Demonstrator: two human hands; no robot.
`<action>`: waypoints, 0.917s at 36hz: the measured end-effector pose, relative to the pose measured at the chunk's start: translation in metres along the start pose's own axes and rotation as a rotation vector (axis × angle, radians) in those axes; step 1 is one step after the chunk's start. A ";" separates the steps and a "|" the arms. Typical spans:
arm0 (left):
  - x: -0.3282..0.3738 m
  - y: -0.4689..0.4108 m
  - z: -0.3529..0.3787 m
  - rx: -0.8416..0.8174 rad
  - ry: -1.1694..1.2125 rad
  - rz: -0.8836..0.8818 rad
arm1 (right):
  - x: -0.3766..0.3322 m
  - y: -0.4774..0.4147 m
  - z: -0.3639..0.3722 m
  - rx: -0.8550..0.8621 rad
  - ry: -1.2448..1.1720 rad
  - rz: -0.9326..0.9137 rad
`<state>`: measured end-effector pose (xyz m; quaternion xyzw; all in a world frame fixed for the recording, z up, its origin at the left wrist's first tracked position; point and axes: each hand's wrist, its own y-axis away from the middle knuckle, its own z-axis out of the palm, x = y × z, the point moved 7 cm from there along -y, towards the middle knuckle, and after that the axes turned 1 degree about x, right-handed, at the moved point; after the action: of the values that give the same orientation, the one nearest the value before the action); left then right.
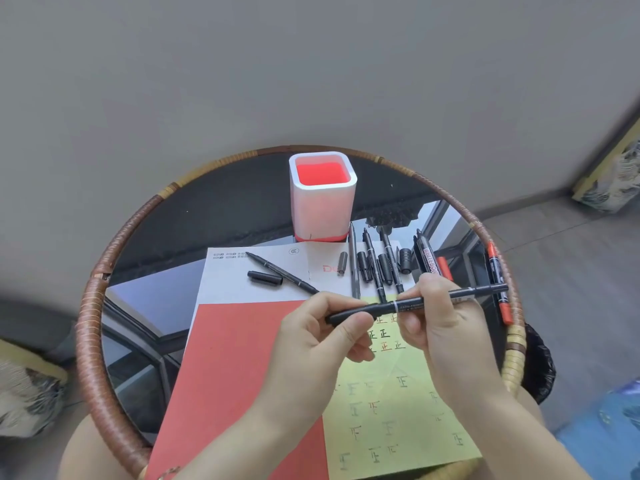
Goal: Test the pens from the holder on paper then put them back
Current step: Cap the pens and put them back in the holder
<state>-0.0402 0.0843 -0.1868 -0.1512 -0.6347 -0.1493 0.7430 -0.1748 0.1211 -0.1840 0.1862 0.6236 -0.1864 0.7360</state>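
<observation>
Both hands hold one black pen (426,301) level above the paper. My left hand (318,337) pinches its capped left end and my right hand (440,317) grips its middle. Under them lies a yellow-green sheet (398,410) covered with test marks. The white and red pen holder (322,199) stands at the back of the table and looks empty. An uncapped black pen (282,273) and its cap (265,277) lie on the white paper. Several more black pens and caps (377,265) lie to the right of the holder.
The round glass table has a woven rattan rim (93,323). A red sheet (239,375) covers the near left of the table. A whiteboard marker (427,258) and a red-ended pen (498,282) lie near the right rim. My knees show below the table.
</observation>
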 end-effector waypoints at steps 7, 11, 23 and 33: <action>0.014 -0.001 0.007 0.045 -0.024 0.088 | -0.001 -0.002 0.003 0.025 -0.078 -0.037; 0.019 -0.008 0.014 0.013 -0.002 0.042 | -0.011 -0.006 0.003 0.008 -0.075 -0.107; 0.045 -0.040 0.002 0.213 0.038 0.131 | -0.018 -0.020 0.001 -0.191 0.157 -0.046; 0.118 -0.089 0.003 0.290 -0.907 0.751 | -0.015 -0.052 -0.104 0.228 1.025 -0.157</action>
<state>-0.0622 0.0014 -0.0663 -0.3106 -0.8052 0.2905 0.4133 -0.2919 0.1293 -0.1875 0.2849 0.8913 -0.1927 0.2955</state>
